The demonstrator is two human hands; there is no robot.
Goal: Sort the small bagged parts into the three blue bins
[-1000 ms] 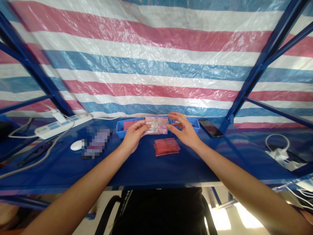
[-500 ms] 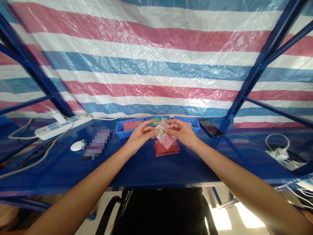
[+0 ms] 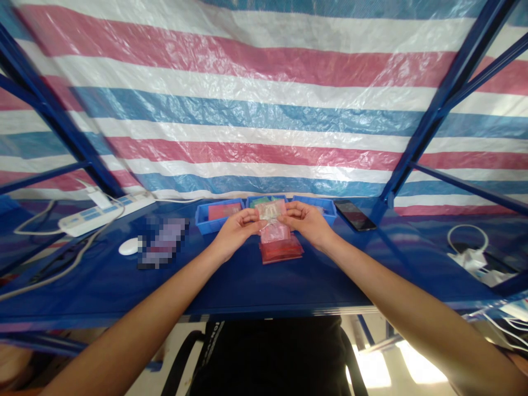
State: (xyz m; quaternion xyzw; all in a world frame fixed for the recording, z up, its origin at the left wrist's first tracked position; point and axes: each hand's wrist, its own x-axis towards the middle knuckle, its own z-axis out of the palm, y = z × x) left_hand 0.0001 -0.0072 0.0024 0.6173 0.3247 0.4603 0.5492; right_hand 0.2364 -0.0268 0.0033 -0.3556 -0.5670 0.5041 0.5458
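Note:
Both hands hold one small clear pink plastic bag (image 3: 272, 223) upright above the blue table (image 3: 231, 280). My left hand (image 3: 235, 231) pinches its top left edge and my right hand (image 3: 307, 223) pinches its top right edge. Something pale sits in the bag's upper part; I cannot make out what. Just below the bag lies a stack of red bags (image 3: 281, 250) on the table. Behind the hands stands a row of shallow blue trays (image 3: 206, 214); the left one holds red pieces.
A black phone (image 3: 355, 214) lies right of the trays. A white power strip (image 3: 103, 212) with cables, a white mouse (image 3: 130, 245) and a blurred-out item (image 3: 163, 242) lie at left. White cable and adapter (image 3: 470, 256) sit far right. Blue frame posts (image 3: 437, 110) stand either side.
The left hand alone held the bag near the trays; the right hand then came in and took its other edge. The bag has turned from tilted to upright between both hands.

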